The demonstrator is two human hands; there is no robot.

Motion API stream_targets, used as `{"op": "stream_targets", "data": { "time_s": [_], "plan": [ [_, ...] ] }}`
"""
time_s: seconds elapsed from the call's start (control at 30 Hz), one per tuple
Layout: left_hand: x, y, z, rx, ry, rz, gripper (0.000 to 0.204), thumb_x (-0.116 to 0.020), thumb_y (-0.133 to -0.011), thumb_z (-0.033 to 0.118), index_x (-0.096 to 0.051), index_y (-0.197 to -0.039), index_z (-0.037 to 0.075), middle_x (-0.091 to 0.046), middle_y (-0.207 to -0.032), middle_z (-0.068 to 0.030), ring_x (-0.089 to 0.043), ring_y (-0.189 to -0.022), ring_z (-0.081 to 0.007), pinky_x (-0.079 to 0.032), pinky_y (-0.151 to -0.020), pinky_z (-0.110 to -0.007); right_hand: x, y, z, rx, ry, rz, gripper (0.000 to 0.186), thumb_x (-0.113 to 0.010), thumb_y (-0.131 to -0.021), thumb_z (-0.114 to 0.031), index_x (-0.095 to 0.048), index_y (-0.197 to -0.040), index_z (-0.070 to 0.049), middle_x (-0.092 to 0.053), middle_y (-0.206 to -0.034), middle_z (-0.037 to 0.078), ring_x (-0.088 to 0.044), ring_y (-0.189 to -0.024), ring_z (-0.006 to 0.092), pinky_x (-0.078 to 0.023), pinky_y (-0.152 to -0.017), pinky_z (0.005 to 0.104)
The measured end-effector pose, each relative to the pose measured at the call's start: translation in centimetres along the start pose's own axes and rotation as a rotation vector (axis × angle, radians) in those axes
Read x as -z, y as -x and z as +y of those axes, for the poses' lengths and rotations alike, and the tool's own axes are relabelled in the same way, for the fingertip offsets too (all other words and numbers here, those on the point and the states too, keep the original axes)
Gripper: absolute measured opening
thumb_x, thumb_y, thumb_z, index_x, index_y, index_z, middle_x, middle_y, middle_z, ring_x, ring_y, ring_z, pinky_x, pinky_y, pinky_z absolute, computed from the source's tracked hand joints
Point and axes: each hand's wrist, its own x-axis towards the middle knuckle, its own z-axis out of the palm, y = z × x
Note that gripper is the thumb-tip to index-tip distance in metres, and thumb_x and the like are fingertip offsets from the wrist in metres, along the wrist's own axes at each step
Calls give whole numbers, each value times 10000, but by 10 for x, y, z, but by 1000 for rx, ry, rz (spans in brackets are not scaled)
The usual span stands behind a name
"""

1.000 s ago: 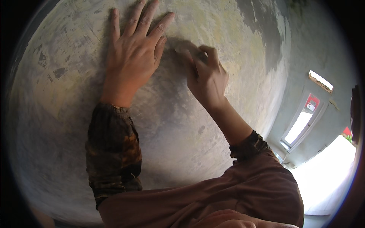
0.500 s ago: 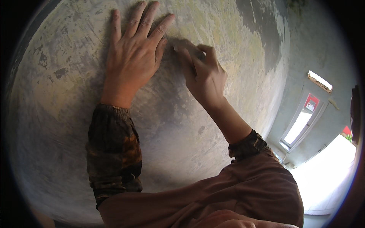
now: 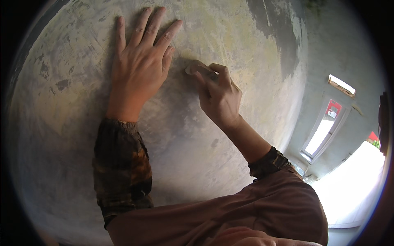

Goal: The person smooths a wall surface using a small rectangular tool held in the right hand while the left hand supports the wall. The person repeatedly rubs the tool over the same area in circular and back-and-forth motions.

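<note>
A mottled grey and cream plastered wall point(image 3: 180, 135), with scratches and yellowish patches, spreads in front of me. Flat on it at the upper left lies my left hand point(image 3: 139, 69), its dusty fingers spread and holding nothing. To its right, my right hand point(image 3: 221, 96) is closed around a small piece of sandpaper point(image 3: 189, 68), as it appears, pressed to the wall. Only a pale rounded edge of that piece shows past the fingertips; the rest is hidden in my grip. Dark patterned cuffs cover both wrists' sleeves.
Darker grey bare patches point(image 3: 273, 39) mark the wall at the upper right. Beyond its right edge, a greenish-grey side wall point(image 3: 320, 53) holds a narrow window point(image 3: 322, 131) and a small slot opening point(image 3: 342, 85). Bright light comes through a large opening point(image 3: 349, 184) at the lower right.
My right hand has moved slightly down the wall with the piece in its grip. My left hand stays spread on the wall; the whole view has shifted a little.
</note>
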Motion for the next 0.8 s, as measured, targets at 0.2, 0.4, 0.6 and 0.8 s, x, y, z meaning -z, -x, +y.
{"op": "stream_targets", "data": {
  "time_s": [0.2, 0.4, 0.6, 0.8],
  "plan": [
    [-2, -3, 2, -2, -26, -7, 465, -532, -998, 326, -481, -1460, 321, -422, -1541, 5, -359, -1433, -205, -176, -1223, -571, -2, -1, 6, -29, 40, -43, 176, -730, -880, -187, -752, -1051, -154, -597, -963, 54, -656, -665, 201, -504, -492, 327],
    [-3, -7, 3, -2, -28, -6, 463, -524, -1002, 339, -478, -1462, 322, -415, -1545, 7, -350, -1438, -202, -168, -1228, -568, -3, -3, 13, -3, 13, -21, 168, -725, -880, -163, -771, -1041, -168, -635, -986, 67, -648, -595, 189, -503, -478, 309],
    [-3, -4, 3, 1, -22, -9, 460, -531, -997, 335, -487, -1455, 321, -416, -1543, 13, -349, -1438, -199, -167, -1229, -567, 0, -3, 10, -22, 10, -6, 152, -728, -882, -157, -775, -1027, -156, -642, -988, 62, -638, -558, 181, -489, -464, 304],
    [-2, -4, 2, -8, -16, -25, 491, -515, -999, 290, -443, -1485, 308, -383, -1567, -3, -333, -1451, -221, -175, -1215, -573, 2, -1, 8, -35, -1, -29, 150, -717, -899, -172, -771, -1037, -151, -640, -996, 54, -636, -556, 193, -491, -466, 309]
  ]
}}
